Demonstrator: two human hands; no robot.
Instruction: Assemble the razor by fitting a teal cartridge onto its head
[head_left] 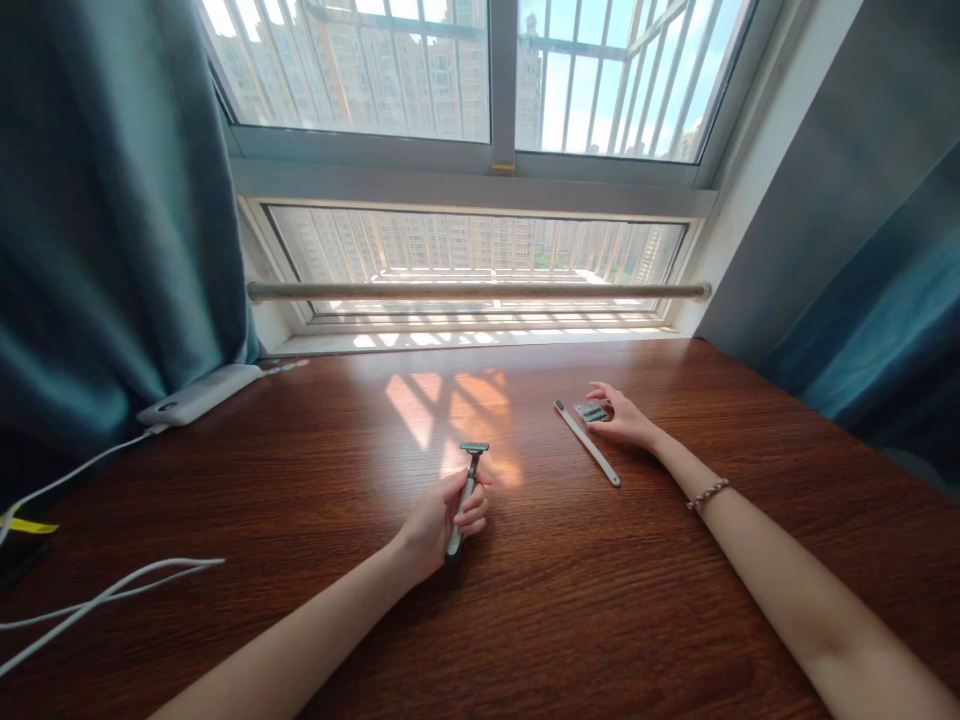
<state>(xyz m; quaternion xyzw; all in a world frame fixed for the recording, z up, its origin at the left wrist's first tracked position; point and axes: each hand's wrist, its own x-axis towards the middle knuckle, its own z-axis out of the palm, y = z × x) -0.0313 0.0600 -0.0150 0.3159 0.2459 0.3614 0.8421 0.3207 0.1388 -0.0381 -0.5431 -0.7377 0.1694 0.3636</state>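
My left hand (442, 522) is closed round the handle of a razor (466, 483), whose dark head points away from me above the wooden desk (570, 600). Farther off to the right, my right hand (624, 418) rests on the desk with its fingers on a small pack of razor blade cartridges (591, 411). It is not clear whether the fingers grip the pack or only touch it. A second, pale razor handle (587, 443) lies flat on the desk just left of that hand. A beaded bracelet (708, 493) circles my right wrist.
A white power bank (199, 394) with white cables (97, 598) lies at the desk's left side. Teal curtains (112, 210) hang on both sides. A window with a rail (480, 291) runs along the far edge. A sunlit patch falls mid-desk.
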